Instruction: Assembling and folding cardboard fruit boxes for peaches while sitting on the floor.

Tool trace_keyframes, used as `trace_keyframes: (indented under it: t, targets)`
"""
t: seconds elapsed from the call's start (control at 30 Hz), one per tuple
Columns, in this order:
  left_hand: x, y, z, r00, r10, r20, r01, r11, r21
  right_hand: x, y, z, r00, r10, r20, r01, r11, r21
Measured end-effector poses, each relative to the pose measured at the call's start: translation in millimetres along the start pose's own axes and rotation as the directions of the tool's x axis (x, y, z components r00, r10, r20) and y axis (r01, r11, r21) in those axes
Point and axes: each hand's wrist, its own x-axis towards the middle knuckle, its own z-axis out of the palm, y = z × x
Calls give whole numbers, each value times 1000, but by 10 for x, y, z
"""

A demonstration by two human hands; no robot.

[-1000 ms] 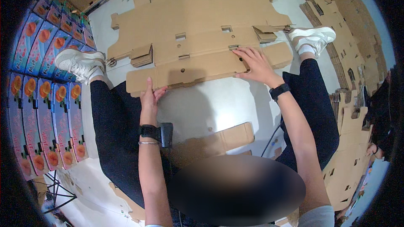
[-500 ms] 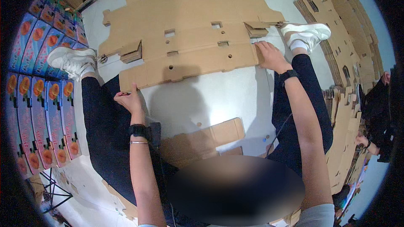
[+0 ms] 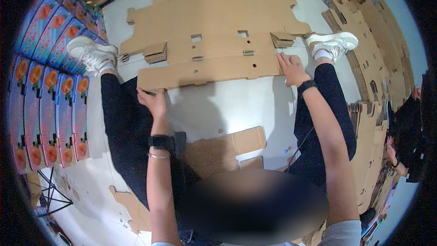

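Note:
A large flattened cardboard box [image 3: 214,18] with cut slots and round holes lies on the floor between my outstretched legs. Its long near panel [image 3: 218,69] spans the gap between my hands. My left hand [image 3: 154,102] grips the near left corner of that panel, thumb and fingers along the edge. At the panel's right end, my right hand [image 3: 293,69] has its fingers closed round the short edge. Folded cardboard flaps, one on the left [image 3: 156,53] and one on the right [image 3: 282,40], stand out just beyond the panel.
Printed blue and pink cartons [image 3: 48,114] are stacked on the left. More flattened cardboard [image 3: 353,54] is piled along the right. A cardboard piece [image 3: 223,148] lies close to me on the white floor. At the far right, another person's hand [image 3: 391,151] shows.
The view has shifted a little, so the box and cartons appear farther right. My left thumb has moved from on top of the panel to its near edge. My right hand stays at the right end.

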Motion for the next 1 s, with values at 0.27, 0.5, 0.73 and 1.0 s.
trace_keyframes:
  t: [0.27,0.5,0.73,1.0]
  targets:
    - [352,-83,-2105,998,-28,50,49,875,-482,-629,-593,-163,989,-52,138,8,952,306]
    - [1105,-1717,-3748,1000,15,27,-14,1000,-25,-1235,-1073,-270,904,-428,-5,356,746,562]
    - [1394,-2192,-4143,964,249,97,-226,566,793,-1364,-1388,-372,925,-381,13,276,694,664]
    - [1702,-2162,-3929,942,326,81,-197,341,919,-1157,-1602,-291,946,-324,9,259,773,579]
